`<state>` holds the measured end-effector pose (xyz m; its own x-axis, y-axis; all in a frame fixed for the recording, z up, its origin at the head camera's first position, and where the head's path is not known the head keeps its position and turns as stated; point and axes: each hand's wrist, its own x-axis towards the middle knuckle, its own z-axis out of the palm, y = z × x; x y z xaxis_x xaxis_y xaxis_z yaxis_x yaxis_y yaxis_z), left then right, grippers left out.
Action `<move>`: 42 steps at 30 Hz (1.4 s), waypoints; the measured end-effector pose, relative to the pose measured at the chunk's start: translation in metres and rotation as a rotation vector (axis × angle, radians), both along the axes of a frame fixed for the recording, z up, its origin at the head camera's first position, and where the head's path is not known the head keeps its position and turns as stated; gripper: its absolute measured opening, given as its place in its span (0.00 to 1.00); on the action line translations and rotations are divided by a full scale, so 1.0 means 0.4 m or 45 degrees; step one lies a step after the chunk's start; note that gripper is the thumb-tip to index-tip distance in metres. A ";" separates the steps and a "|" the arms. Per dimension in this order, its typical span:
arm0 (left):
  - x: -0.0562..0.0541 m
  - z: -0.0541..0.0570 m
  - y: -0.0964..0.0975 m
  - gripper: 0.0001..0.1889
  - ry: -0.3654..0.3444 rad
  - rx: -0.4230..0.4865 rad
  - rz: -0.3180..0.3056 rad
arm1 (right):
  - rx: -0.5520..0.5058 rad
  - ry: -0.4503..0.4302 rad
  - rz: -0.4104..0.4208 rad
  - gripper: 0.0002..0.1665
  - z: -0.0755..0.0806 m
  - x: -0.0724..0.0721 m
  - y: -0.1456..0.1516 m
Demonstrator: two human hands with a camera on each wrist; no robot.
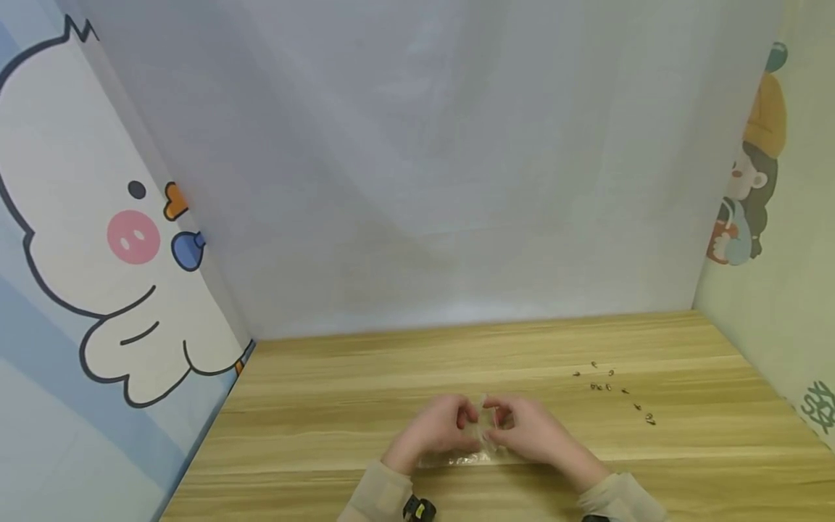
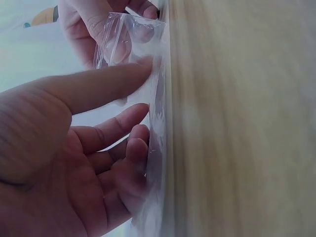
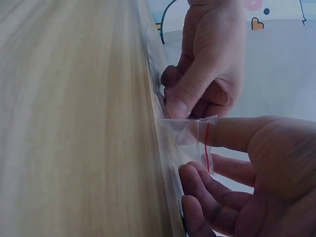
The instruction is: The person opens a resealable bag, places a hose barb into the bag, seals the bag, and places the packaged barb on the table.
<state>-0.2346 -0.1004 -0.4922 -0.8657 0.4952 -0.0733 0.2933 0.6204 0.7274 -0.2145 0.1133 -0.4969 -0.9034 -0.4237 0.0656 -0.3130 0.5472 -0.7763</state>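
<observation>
A small clear zip bag (image 3: 185, 132) with a red line along its mouth stands between my two hands, just over the table. My right hand (image 1: 531, 429) pinches it at the mouth, its thumb and fingers by the red strip in the right wrist view. From the other side my left hand (image 1: 440, 428) has its thumb and fingertips on the bag's clear film; in the left wrist view its other fingers (image 2: 136, 148) curl loosely. More clear, shiny plastic (image 1: 459, 459) spreads on the table under the hands, partly hidden by the left one.
Several small dark metal pieces, hook-like in shape (image 1: 608, 387), lie scattered on the wood-grain table (image 1: 339, 391) to the right of my hands. A pale grey sheet (image 1: 457, 181) stands behind the table. Printed cartoon panels (image 1: 85, 217) rise along both sides.
</observation>
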 end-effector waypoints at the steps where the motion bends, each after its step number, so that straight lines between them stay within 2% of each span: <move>1: -0.001 0.000 -0.001 0.16 0.003 0.001 -0.001 | -0.002 -0.001 0.001 0.32 0.001 0.000 0.000; 6: -0.003 -0.002 -0.003 0.16 0.004 0.000 -0.005 | 0.014 0.003 -0.003 0.33 0.001 0.000 -0.002; 14: -0.001 0.006 -0.005 0.22 -0.003 -0.008 -0.013 | 0.039 0.007 -0.025 0.33 0.001 0.001 -0.009; 21: -0.001 0.019 -0.005 0.38 0.004 0.015 -0.031 | 0.044 0.004 -0.025 0.33 0.003 0.003 -0.012; 27: -0.003 0.016 0.002 0.53 -0.059 0.048 -0.064 | 0.044 -0.011 -0.040 0.34 0.006 0.006 -0.014; 38: -0.004 0.008 0.003 0.47 -0.057 0.069 -0.051 | 0.090 0.018 -0.103 0.32 0.008 0.009 -0.028; 42: -0.002 0.009 0.007 0.44 -0.014 0.041 -0.050 | 0.130 0.012 -0.132 0.28 0.006 0.009 -0.035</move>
